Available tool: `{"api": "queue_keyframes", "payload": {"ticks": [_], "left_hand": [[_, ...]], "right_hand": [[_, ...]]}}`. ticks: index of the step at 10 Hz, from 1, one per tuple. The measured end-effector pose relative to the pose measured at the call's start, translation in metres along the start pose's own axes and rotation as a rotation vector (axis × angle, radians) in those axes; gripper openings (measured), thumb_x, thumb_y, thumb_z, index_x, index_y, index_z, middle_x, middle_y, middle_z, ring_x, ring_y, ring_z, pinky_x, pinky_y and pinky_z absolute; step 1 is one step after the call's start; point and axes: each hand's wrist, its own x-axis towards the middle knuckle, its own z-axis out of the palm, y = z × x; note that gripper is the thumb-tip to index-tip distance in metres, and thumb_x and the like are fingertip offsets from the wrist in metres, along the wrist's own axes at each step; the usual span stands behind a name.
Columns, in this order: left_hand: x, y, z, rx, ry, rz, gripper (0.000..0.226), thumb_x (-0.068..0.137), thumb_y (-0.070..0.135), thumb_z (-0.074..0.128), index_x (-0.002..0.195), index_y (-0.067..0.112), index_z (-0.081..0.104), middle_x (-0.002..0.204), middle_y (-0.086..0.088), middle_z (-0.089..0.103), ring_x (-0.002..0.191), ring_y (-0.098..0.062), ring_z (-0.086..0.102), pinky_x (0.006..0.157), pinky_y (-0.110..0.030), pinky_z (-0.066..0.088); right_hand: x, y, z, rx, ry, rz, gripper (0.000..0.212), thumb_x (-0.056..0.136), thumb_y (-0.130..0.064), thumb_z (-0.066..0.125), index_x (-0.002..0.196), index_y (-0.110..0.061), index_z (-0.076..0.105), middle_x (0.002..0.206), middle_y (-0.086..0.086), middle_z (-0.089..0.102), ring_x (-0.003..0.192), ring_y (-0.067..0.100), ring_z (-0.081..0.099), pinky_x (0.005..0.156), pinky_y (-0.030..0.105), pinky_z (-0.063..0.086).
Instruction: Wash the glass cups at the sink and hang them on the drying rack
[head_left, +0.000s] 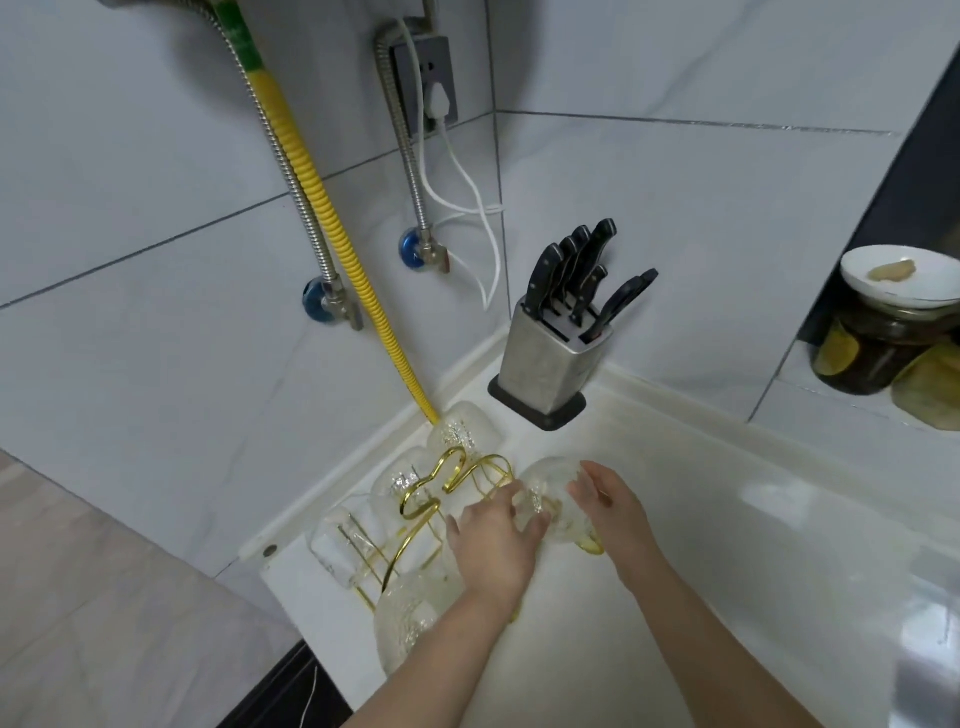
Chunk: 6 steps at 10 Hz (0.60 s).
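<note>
A gold wire drying rack (434, 491) stands on the white counter near the wall. Several clear textured glass cups hang upside down on it, one at the back (467, 423) and one at the left (335, 545). A large clear glass jug (410, 618) sits at the rack's front. Both my hands hold a clear glass cup (550, 493) at the rack's right side. My left hand (491, 540) grips its left side, fingers curled round it. My right hand (608, 501) grips its right side.
A steel knife block (545, 364) with black-handled knives stands in the counter's corner. A yellow corrugated hose (332, 218) runs down the tiled wall beside two valves (319, 301). A jar (878, 338) sits in a niche at the right. The counter (727, 519) stretches right.
</note>
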Motion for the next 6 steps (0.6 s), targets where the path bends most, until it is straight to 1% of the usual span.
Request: {"api": "queue_keyframes", "payload": {"ticks": [1, 2, 3, 4, 5, 6], "left_hand": [[0.003, 0.0, 0.002, 0.056, -0.024, -0.003, 0.044, 0.09, 0.048, 0.056, 0.131, 0.032, 0.054, 0.113, 0.009, 0.066, 0.12, -0.015, 0.052, 0.115, -0.046, 0.022], [0.005, -0.001, 0.003, 0.044, -0.015, -0.006, 0.042, 0.089, 0.048, 0.057, 0.128, 0.031, 0.054, 0.111, 0.01, 0.066, 0.118, -0.015, 0.053, 0.113, -0.043, 0.026], [0.006, -0.002, 0.001, 0.037, -0.021, -0.008, 0.042, 0.087, 0.049, 0.059, 0.126, 0.032, 0.054, 0.111, 0.011, 0.066, 0.116, -0.014, 0.054, 0.108, -0.037, 0.03], [0.006, -0.003, -0.003, 0.016, -0.037, -0.001, 0.044, 0.087, 0.049, 0.06, 0.126, 0.031, 0.053, 0.111, 0.011, 0.067, 0.115, -0.013, 0.055, 0.104, -0.035, 0.031], [0.008, -0.004, -0.006, -0.005, -0.069, 0.014, 0.045, 0.088, 0.047, 0.059, 0.129, 0.03, 0.052, 0.116, 0.009, 0.066, 0.117, -0.014, 0.055, 0.104, -0.036, 0.031], [0.008, -0.009, -0.011, 0.008, -0.088, 0.07, 0.043, 0.09, 0.044, 0.058, 0.13, 0.028, 0.054, 0.119, 0.007, 0.066, 0.116, -0.015, 0.057, 0.105, -0.036, 0.035]], "right_hand": [[0.002, 0.005, 0.002, 0.004, -0.012, 0.009, 0.038, 0.092, -0.018, 0.062, 0.129, -0.015, 0.055, 0.126, 0.002, 0.059, 0.115, 0.019, 0.056, 0.099, 0.034, 0.045], [0.003, 0.004, 0.004, 0.018, -0.015, 0.011, 0.038, 0.093, -0.018, 0.061, 0.13, -0.016, 0.054, 0.126, 0.0, 0.058, 0.115, 0.017, 0.056, 0.095, 0.03, 0.045], [0.001, 0.006, 0.005, 0.019, 0.007, 0.031, 0.037, 0.093, -0.02, 0.061, 0.129, -0.019, 0.055, 0.122, -0.004, 0.058, 0.111, 0.015, 0.056, 0.09, 0.028, 0.044], [-0.004, 0.011, 0.005, -0.004, 0.061, 0.06, 0.038, 0.091, -0.025, 0.063, 0.128, -0.019, 0.055, 0.12, -0.001, 0.059, 0.108, 0.017, 0.058, 0.087, 0.031, 0.047], [-0.007, 0.015, 0.003, -0.073, 0.082, 0.082, 0.041, 0.089, -0.026, 0.067, 0.127, -0.017, 0.056, 0.116, 0.003, 0.061, 0.105, 0.02, 0.06, 0.092, 0.035, 0.049], [-0.015, 0.014, 0.003, -0.197, 0.089, 0.092, 0.043, 0.087, -0.017, 0.068, 0.127, -0.007, 0.056, 0.115, 0.012, 0.064, 0.105, 0.026, 0.061, 0.094, 0.037, 0.047]]}}
